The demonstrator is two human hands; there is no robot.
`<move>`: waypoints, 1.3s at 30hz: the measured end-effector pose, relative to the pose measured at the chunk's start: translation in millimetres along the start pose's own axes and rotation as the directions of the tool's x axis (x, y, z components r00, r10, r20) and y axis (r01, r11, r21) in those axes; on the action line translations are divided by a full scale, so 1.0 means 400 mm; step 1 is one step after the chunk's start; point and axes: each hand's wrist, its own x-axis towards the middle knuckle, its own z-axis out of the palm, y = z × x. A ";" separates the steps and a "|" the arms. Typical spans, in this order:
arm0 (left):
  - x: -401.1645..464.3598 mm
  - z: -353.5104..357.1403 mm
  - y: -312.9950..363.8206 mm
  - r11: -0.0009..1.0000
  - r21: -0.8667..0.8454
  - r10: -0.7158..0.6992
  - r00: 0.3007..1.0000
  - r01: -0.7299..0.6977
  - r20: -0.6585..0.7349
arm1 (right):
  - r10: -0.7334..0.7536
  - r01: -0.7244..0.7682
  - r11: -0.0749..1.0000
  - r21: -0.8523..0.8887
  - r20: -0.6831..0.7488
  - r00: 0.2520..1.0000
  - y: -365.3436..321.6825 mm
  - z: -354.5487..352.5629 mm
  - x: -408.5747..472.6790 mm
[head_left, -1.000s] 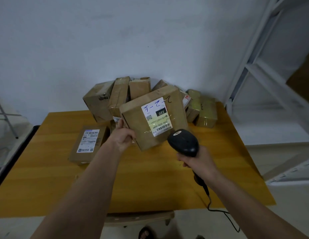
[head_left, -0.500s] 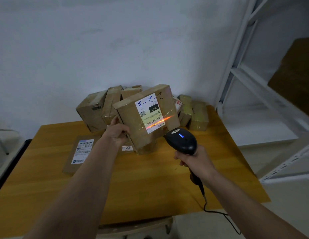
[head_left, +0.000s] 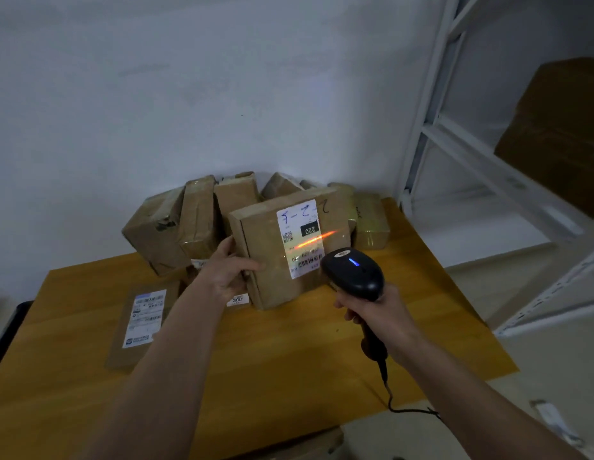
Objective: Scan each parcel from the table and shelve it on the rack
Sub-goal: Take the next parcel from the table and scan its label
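Observation:
My left hand [head_left: 227,272] grips the left edge of a brown cardboard parcel [head_left: 269,260], held upright above the table with its white label facing me. An orange scan line crosses that label above the barcode. My right hand [head_left: 377,313] holds a black barcode scanner [head_left: 353,272] just right of the parcel, its blue light lit and its cord trailing down off the table. Behind, a pile of brown parcels [head_left: 189,220] leans against the wall. The white rack [head_left: 488,167] stands at the right.
A flat brown parcel [head_left: 142,323] with a white label lies on the wooden table [head_left: 289,376] at the left. Two tape-wrapped parcels [head_left: 370,220] sit at the table's back right. A large brown box [head_left: 561,134] occupies a rack shelf.
The held parcel has turned more upright and shifted right. The scanner's orange line came on half a second ago and now sits higher on the label. The view has swung right towards the rack.

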 end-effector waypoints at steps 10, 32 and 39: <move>0.038 0.209 -0.051 0.886 0.447 0.001 0.966 -0.121 0.260 | 0.102 -0.020 0.967 0.255 -0.312 0.945 0.039 -0.112 -0.053; -0.402 1.103 -0.411 0.374 0.568 0.362 0.679 -0.733 0.639 | 0.133 0.212 0.913 0.349 -0.744 0.655 0.240 -0.917 -0.518; -0.491 1.292 -0.485 0.392 0.556 0.405 0.680 -0.733 0.611 | 0.122 0.250 0.900 0.356 -0.759 0.639 0.284 -1.117 -0.611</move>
